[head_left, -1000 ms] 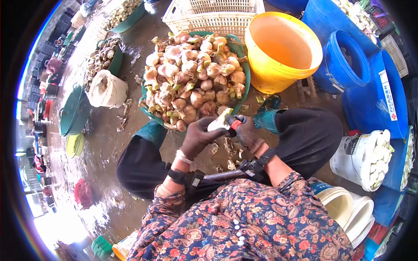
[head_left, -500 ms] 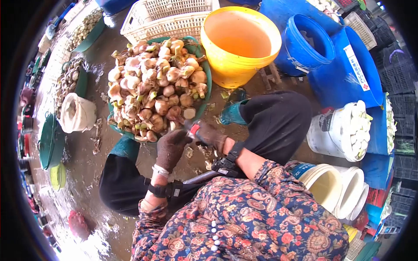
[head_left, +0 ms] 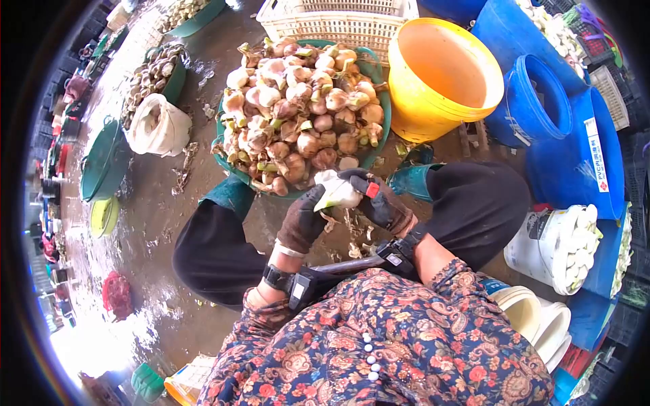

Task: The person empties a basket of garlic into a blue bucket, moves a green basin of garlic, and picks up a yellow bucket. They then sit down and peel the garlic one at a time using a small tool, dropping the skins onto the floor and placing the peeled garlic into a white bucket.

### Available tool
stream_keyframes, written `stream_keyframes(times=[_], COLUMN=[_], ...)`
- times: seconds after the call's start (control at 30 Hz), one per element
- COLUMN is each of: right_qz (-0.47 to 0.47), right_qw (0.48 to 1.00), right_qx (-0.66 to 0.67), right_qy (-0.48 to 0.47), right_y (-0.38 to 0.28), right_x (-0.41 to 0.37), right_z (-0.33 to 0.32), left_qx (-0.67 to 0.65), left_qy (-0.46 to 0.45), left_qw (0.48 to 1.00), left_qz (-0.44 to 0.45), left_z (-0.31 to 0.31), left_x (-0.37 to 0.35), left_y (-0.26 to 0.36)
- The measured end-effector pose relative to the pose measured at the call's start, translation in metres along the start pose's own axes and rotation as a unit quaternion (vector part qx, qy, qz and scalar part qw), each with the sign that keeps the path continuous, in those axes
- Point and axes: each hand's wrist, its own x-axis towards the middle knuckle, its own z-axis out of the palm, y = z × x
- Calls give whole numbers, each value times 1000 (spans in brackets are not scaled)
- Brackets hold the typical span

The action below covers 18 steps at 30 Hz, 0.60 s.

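A pale, peeled garlic bulb (head_left: 344, 194) with a greenish stem end is held over my lap. My left hand (head_left: 302, 220), in a dark brown glove, is closed around its left side. My gloved right hand (head_left: 387, 206) is closed at the bulb's right side, with a small tool with a red part (head_left: 372, 190) at its fingers; the rest of the tool is hidden. Just beyond both hands stands a green basin (head_left: 384, 128) heaped with unpeeled garlic bulbs (head_left: 298, 115).
A yellow bucket (head_left: 433, 122) and a white plastic crate (head_left: 332, 27) stand behind the basin. On the right are blue tubs (head_left: 572, 159) and a white bucket (head_left: 535, 254) of peeled garlic. Another white bucket (head_left: 159, 125) stands left. Peelings (head_left: 352, 227) litter the wet floor.
The view has shifted, so the surroundings appear further right. The peeled garlic bulb now shows plainly between my hands, where they hid most of it before. The red-marked tool is turned differently.
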Motion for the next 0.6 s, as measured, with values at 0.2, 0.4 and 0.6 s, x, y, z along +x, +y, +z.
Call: stream_keyframes(times=[0.2,0.4,0.6], right_qz=[-228,-206,30], right_qw=[817,861,941], right_qx=[-530,-453,4], right_qy=[16,106,337], right_y=[-13,17,0], right_x=[-3,3,5], right_z=[14,7,-21], left_qx=[40,-11,-337], left_qy=[69,57,-32], left_qw=[997,997,928], left_qz=[7,-43,-153], left_z=[-3,-6,-22], left_x=[-7,0,-22], left_y=[-7,19,39])
